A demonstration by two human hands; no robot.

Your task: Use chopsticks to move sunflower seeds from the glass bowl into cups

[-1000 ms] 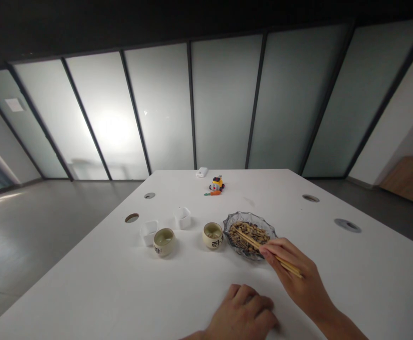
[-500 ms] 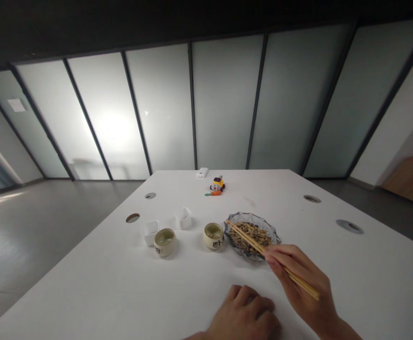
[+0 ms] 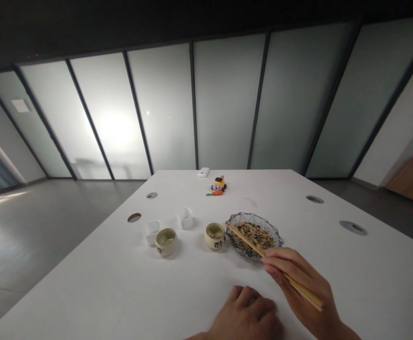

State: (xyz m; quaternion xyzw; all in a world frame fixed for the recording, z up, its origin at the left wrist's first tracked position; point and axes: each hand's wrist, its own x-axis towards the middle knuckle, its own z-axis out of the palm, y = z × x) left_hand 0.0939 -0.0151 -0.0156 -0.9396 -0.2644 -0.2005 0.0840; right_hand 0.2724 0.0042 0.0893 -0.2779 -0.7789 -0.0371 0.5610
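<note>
My right hand (image 3: 303,281) grips a pair of wooden chopsticks (image 3: 248,243) slantwise. Their tips reach over the left side of a clear glass bowl (image 3: 275,231), fluted at the rim. Brown and striped seeds (image 3: 259,235), which look like sunflower seeds, fill the bowl. No seed can be made out between the tips. Resting on the table in front of the bowl, my left hand (image 3: 247,314) has its fingers curled under, with nothing visible in it. Left of the bowl stands a small cream cup (image 3: 214,242) with dark lettering.
A second cream cup (image 3: 166,248) stands farther left beside a white plastic tub (image 3: 149,236), with another white tub (image 3: 185,219) behind. Farther back on the white table (image 3: 192,288) lie a yellow toy vehicle (image 3: 219,183), an orange-and-green object (image 3: 216,193) and a white device (image 3: 204,172).
The view has shifted slightly. My right hand and the chopsticks have moved a little toward me relative to the bowl. My left hand stays in place on the table.
</note>
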